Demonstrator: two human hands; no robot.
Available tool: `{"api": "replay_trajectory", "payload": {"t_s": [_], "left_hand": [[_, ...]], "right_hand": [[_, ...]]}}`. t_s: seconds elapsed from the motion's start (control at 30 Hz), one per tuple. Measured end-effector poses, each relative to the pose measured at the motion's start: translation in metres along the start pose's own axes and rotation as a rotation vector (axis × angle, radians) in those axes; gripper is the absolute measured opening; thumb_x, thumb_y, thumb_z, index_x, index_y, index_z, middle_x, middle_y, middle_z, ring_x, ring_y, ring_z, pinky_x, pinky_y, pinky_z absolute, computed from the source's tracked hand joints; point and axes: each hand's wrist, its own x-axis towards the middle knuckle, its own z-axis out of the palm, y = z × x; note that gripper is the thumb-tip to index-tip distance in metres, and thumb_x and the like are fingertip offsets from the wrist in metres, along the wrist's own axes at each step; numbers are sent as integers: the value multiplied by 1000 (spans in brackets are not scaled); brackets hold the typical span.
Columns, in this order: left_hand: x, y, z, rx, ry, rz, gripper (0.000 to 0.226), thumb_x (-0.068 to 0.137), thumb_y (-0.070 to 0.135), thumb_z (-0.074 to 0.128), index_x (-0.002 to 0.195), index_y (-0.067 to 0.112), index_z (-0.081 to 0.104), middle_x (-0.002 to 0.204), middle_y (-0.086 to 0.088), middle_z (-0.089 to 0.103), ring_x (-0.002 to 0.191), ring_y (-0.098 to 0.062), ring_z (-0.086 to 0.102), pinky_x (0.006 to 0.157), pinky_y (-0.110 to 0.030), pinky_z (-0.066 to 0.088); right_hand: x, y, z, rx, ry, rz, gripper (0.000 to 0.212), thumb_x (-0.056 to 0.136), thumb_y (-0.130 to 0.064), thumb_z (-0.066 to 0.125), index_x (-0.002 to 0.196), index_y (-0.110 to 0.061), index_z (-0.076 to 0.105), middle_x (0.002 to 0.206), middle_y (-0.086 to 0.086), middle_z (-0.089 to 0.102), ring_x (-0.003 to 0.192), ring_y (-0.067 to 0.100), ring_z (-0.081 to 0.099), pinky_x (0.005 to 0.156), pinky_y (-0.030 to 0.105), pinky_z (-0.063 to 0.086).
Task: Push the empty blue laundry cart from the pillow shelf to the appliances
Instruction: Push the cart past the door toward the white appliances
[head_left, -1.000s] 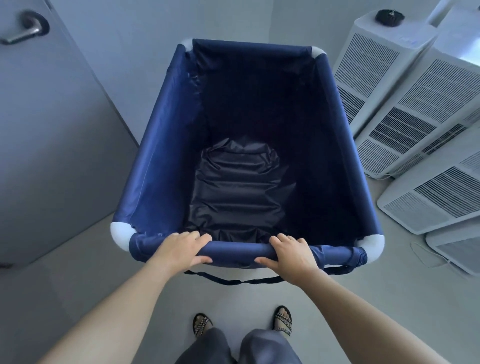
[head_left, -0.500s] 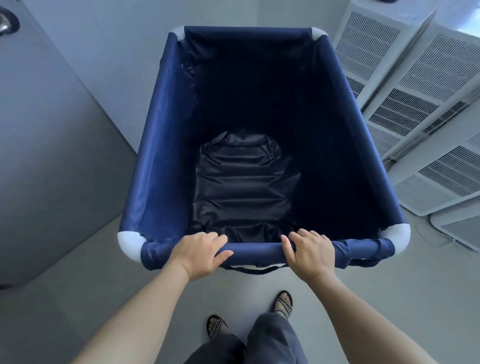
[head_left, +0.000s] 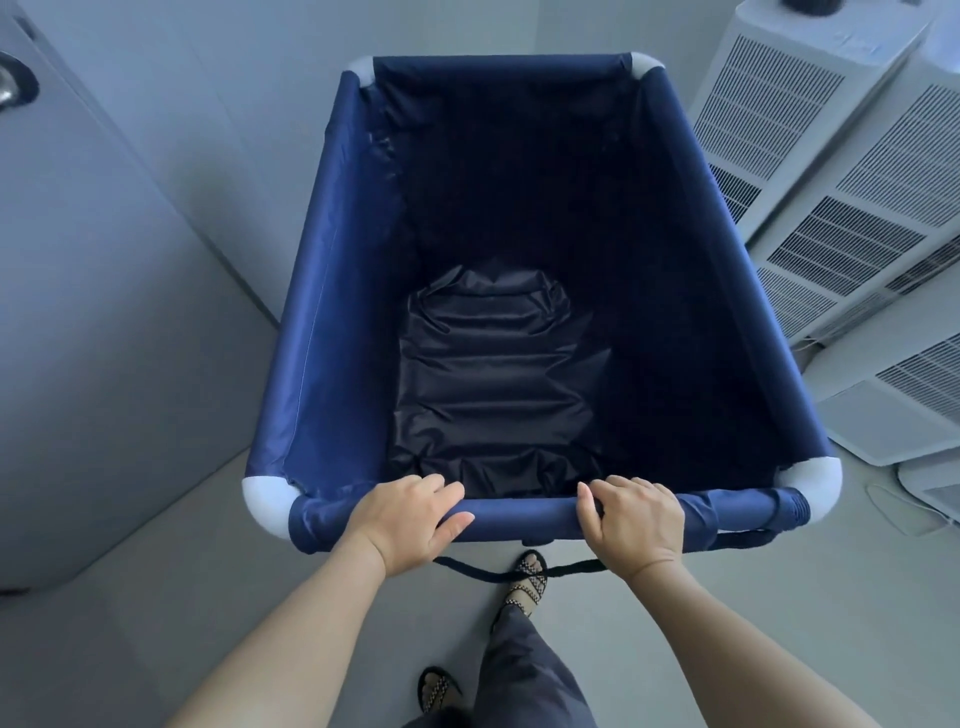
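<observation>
Hands clamp the near rail of an empty blue cart (head_left: 332, 332): left hand (head_left: 410, 519), right hand (head_left: 636, 519). White appliances (head_left: 810, 171) stand just beside its right side; a door (head_left: 78, 312) is on the left.

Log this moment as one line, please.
left hand: gripping near rail | right hand: gripping near rail | blue laundry cart: empty | white appliances: right of cart

Both hands, left hand (head_left: 410, 519) and right hand (head_left: 636, 519), grip the near rail of the empty blue cart (head_left: 332, 332) at frame centre, white appliances (head_left: 831, 218) standing just beside it at the right edge, a door (head_left: 78, 338) at left.
</observation>
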Motion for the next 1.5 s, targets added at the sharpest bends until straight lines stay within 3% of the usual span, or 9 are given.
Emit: {"api": "replay_trajectory", "payload": {"t_s": [0.6, 0.83, 0.97, 1.07, 1.27, 1.37, 1.5], "left_hand": [[95, -56, -41, -12, 38, -53, 37, 92, 50, 31, 91, 18, 50, 87, 1, 53, 82, -22, 53, 62, -35, 43], [133, -81, -58, 56, 25, -51, 37, 93, 49, 29, 93, 18, 49, 88, 3, 53, 84, -20, 51, 60, -32, 35], [155, -95, -68, 51, 52, -43, 35, 94, 48, 30, 93, 18, 50, 88, 2, 54, 84, -21, 52, 60, -32, 34], [171, -108, -76, 90, 60, -31, 36, 93, 49, 29, 95, 20, 50, 89, 4, 55, 85, -19, 52, 58, -31, 32], [206, -131, -97, 101, 185, 97, 39, 83, 47, 33, 68, 19, 56, 59, 5, 55, 51, -18, 55, 38, -24, 38], [230, -146, -104, 69, 171, 109, 43, 84, 49, 32, 75, 16, 57, 67, 1, 59, 60, -22, 58, 44, -31, 46], [266, -171, -112, 71, 48, 84, 49, 87, 59, 26, 100, 19, 51, 95, 1, 58, 90, -22, 55, 64, -35, 42]], "right_hand": [[123, 8, 16, 49, -137, -41, 49, 84, -41, 37, 43, -19, 52, 41, -4, 50, 38, 22, 47, 47, 28, 33], [167, 12, 25, 58, -235, -118, 48, 92, -44, 27, 60, -19, 52, 59, 1, 59, 52, 25, 49, 52, 31, 26], [189, 17, 25, 76, -230, -220, 36, 95, -40, 37, 70, -18, 52, 64, 0, 58, 56, 24, 54, 50, 31, 28], [204, 12, 27, 41, -159, -187, 33, 86, -35, 49, 58, -17, 52, 51, -2, 53, 43, 20, 49, 43, 29, 28], [242, 8, 38, -7, -78, -141, 35, 84, -34, 46, 54, -17, 53, 47, -3, 51, 39, 19, 47, 40, 27, 33], [267, 6, 42, -29, -66, -125, 31, 81, -32, 51, 54, -17, 54, 47, -3, 51, 39, 20, 47, 40, 28, 33], [299, 5, 46, -25, -16, -85, 39, 84, -35, 37, 53, -16, 52, 45, -2, 49, 38, 21, 46, 39, 27, 33]]}}
